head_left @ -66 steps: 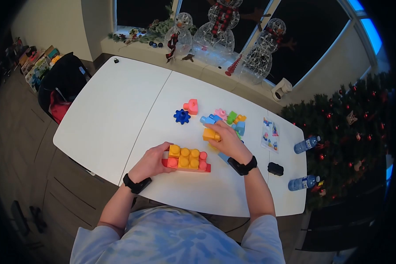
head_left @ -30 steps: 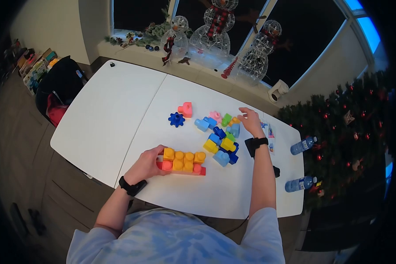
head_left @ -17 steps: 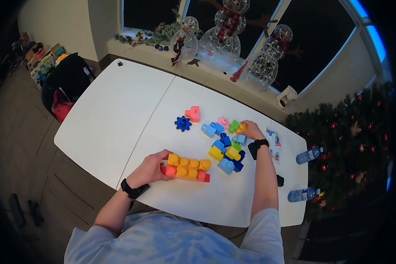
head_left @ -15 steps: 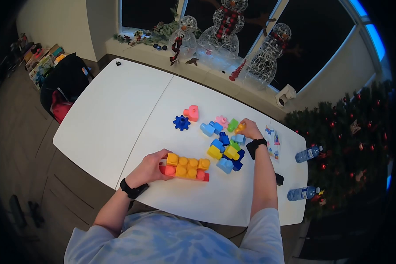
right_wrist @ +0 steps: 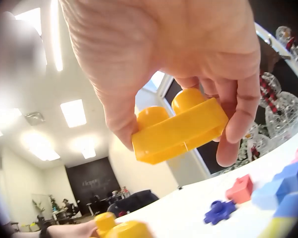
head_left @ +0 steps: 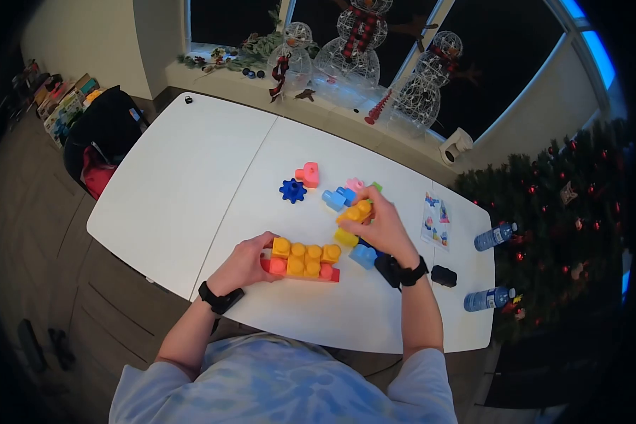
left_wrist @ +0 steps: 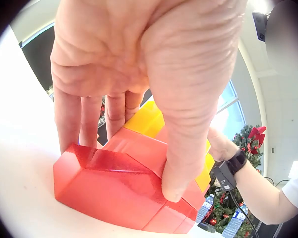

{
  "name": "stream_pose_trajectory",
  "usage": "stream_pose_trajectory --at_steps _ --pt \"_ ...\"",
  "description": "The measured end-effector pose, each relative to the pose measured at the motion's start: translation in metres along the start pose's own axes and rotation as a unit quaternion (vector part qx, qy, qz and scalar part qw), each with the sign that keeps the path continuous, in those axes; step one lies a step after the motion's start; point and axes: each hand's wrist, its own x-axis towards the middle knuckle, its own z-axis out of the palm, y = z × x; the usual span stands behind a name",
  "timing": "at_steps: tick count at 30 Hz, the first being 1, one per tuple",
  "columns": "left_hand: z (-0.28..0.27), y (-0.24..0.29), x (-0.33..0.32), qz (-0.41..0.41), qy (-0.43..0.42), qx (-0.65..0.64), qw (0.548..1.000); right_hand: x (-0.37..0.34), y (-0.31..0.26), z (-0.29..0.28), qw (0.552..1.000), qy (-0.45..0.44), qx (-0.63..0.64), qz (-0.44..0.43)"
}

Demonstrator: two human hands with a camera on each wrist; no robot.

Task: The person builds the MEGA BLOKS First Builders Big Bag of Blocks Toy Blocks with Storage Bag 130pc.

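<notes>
My left hand [head_left: 240, 267] grips the left end of a low build of toy building blocks [head_left: 304, 267]. It has red blocks [left_wrist: 114, 191] along the bottom, with yellow-orange ones and some red studs on top. In the left wrist view the thumb presses one side of it and the fingers reach down the other. My right hand [head_left: 386, 227] pinches a yellow-orange toy building block [right_wrist: 181, 130] between thumb and fingers. That block is held studs up, above the table, to the upper right of the build. Several loose blocks behind it are partly hidden by this hand.
On the white table [head_left: 184, 169] lie a dark blue gear piece [head_left: 292, 190], a pink block [head_left: 308, 174], light blue blocks [head_left: 338, 198] and a yellow one [head_left: 345, 237]. Farther right are a picture sheet [head_left: 435, 220], a black object [head_left: 443, 275] and two water bottles [head_left: 495, 237].
A yellow-orange block has joined the build's right end. My right hand then reached the back right of the pile, took another and brought it left. The left hand kept its grip.
</notes>
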Motion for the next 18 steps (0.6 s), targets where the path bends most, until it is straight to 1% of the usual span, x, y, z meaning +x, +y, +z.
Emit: stream_pose_trajectory --at_steps 1,2,4,5,7,8,9,11,15,17,18 --pt "0.001 -0.002 0.0 0.001 0.01 -0.002 1.0 -0.008 -0.014 0.013 0.999 -0.011 -0.032 -0.015" --pt "0.002 -0.003 0.0 0.003 0.019 -0.005 1.0 -0.013 -0.021 0.027 0.999 -0.01 -0.031 -0.012" --pt "0.002 -0.004 -0.001 0.004 0.018 -0.007 1.0 -0.021 -0.032 0.051 0.989 0.0 -0.097 -0.115" --pt "0.002 -0.004 -0.001 0.006 0.021 -0.009 1.0 -0.024 -0.033 0.06 0.989 0.002 -0.097 -0.115" --pt "0.003 -0.005 0.0 0.01 0.02 -0.013 1.0 -0.026 -0.031 0.076 0.966 -0.011 -0.221 -0.136" --pt "0.002 -0.005 0.0 0.013 0.02 -0.017 1.0 -0.029 -0.035 0.08 0.966 -0.02 -0.234 -0.106" --pt "0.002 -0.004 -0.001 0.013 0.022 -0.016 1.0 -0.032 -0.032 0.082 0.966 -0.019 -0.235 -0.108" --pt "0.001 0.0 -0.001 0.027 0.027 -0.016 0.999 -0.035 -0.025 0.085 0.951 -0.03 -0.267 -0.155" --pt "0.001 0.003 -0.001 -0.002 0.009 0.005 1.0 -0.044 -0.024 0.078 0.952 -0.046 -0.259 -0.156" --pt "0.002 -0.001 -0.001 0.014 0.027 -0.007 1.0 -0.046 -0.028 0.073 0.968 -0.031 -0.186 -0.167" --pt "0.003 -0.003 -0.001 0.013 0.026 -0.008 1.0 -0.046 -0.029 0.071 0.968 -0.032 -0.186 -0.166"
